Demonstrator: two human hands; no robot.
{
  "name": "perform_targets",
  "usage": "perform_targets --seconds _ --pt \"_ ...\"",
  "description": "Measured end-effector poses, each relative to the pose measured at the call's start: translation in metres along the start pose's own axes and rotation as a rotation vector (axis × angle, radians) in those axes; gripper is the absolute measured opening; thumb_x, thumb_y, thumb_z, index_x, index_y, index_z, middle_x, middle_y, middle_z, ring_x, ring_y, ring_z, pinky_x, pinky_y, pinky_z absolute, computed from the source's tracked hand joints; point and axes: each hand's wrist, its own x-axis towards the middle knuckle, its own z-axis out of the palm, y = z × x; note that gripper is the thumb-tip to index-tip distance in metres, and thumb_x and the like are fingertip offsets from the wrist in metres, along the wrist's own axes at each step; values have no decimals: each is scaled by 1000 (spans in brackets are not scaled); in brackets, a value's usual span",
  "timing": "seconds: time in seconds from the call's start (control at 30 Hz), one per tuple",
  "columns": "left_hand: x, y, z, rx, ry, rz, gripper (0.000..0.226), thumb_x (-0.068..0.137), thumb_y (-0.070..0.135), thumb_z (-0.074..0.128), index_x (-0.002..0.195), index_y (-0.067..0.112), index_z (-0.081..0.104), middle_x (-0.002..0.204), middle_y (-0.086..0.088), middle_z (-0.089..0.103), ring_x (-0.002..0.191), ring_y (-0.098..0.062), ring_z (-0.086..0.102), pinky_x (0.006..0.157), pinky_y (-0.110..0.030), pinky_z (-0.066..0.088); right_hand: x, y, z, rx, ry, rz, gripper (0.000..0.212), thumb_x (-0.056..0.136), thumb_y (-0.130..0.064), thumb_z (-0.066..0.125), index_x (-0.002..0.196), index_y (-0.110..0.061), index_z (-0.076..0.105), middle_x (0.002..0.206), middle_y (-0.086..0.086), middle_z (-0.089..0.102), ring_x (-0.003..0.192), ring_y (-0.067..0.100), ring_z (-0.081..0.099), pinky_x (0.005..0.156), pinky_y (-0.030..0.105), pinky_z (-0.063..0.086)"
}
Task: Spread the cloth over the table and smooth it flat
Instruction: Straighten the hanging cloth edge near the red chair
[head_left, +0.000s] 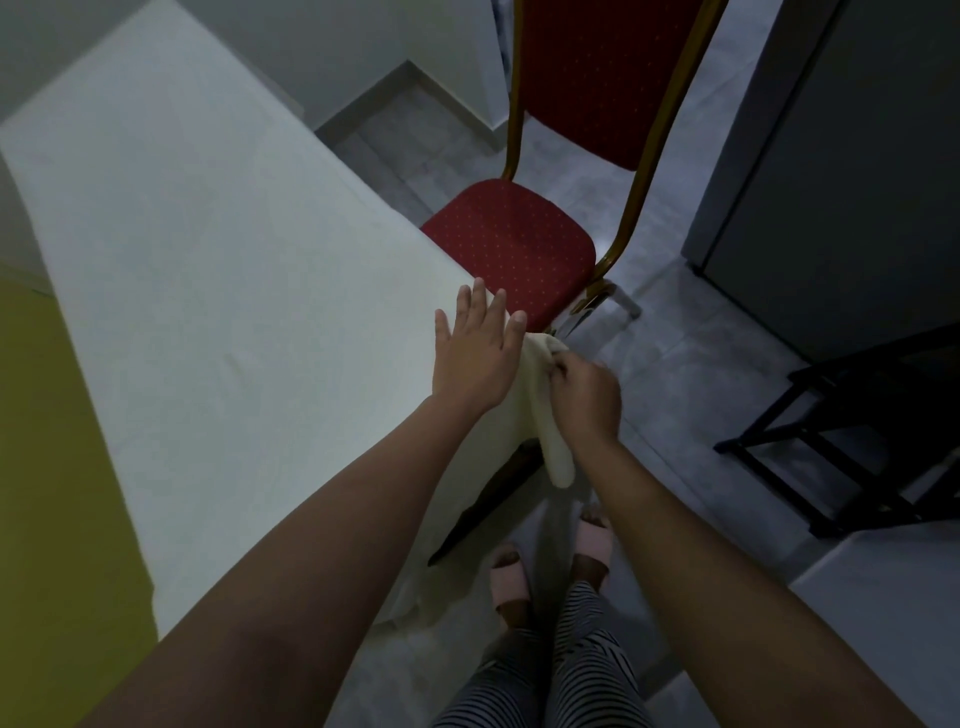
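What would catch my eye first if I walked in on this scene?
The broad pale cloth fills the left side. At its near corner the left hand lies flat on it, while the right hand pinches the corner hanging off the edge. A red chair stands just beyond.

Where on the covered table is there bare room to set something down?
The cloth lies bare from the far end to the left hand. Crowded: the near corner, where the right hand grips bunched cloth beside the red chair.

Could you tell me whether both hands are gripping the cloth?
No: the left hand presses flat on the cloth, while only the right hand pinches its corner.
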Motion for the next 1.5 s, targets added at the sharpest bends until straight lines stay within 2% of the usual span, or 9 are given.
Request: perform_targets --seconds 0.13,0.3,0.47,0.67,0.87,1.03,1.17,1.27,1.5 --pt "1 2 -2 -11 -22 -5 57 102 47 13 154 21 15 162 -3 -1 148 -15 -10 117 -45 -9 -14 19 -23 -134 130 -18 14 92 -21 52 100 -16 63 90 0 65 87 19 55 80 35 35" --pt "2 3 -3 -3 -25 -6 55 103 45 12 153 25 15 162 -4 -1 148 -18 -9 118 -47 -9 -25 29 -28 -224 280 -89 10 92 -22 52 89 -15 58 86 2 61 81 23 55 75 36 36" --pt "0 3 -3 -29 -8 27 49 102 46 14 146 34 34 162 -6 2 148 -21 -7 116 -49 -7 -48 27 -13 -334 155 -241 13 90 -23 48 90 -15 58 85 4 62 80 25 57 75 37 41" --pt "-3 5 -6 -18 2 33 47 103 43 16 140 31 43 161 -9 4 149 -23 -4 117 -50 -5 -52 0 -3 -190 -3 6 8 83 -14 57 91 -14 54 97 5 58 94 23 52 84 37 39" --pt "-4 5 -6 -29 9 40 47 103 43 16 138 31 44 161 -9 5 149 -23 -4 117 -50 -5 -37 18 -5 -28 -24 54 16 88 -7 48 104 -8 49 101 9 52 78 17 48 61 28 35" --pt "-6 6 -6 -36 36 44 46 103 43 17 135 29 48 161 -9 7 149 -23 -3 117 -50 -4 -49 20 14 5 -168 110 28 93 -8 43 118 -8 54 113 16 52 96 31 52 78 37 42" --pt "-6 5 -4 -24 45 53 47 103 43 16 134 28 48 161 -10 7 149 -23 -2 117 -50 -3 -72 25 27 -133 -37 143 19 93 -11 49 103 -6 64 95 11 56 88 26 55 72 30 43" --pt "-5 2 -2 -27 64 65 47 103 44 16 134 29 48 161 -9 9 149 -24 0 117 -51 -2 -78 34 25 -212 55 152 12 87 -14 57 97 -11 63 97 7 61 93 25 54 81 36 42" --pt "-2 -2 4 70 95 104 46 103 38 15 137 26 44 159 -15 12 148 -30 2 116 -56 4 -107 54 29 -123 -4 223 10 91 -6 51 100 -9 48 97 16 59 90 28 56 66 30 41"
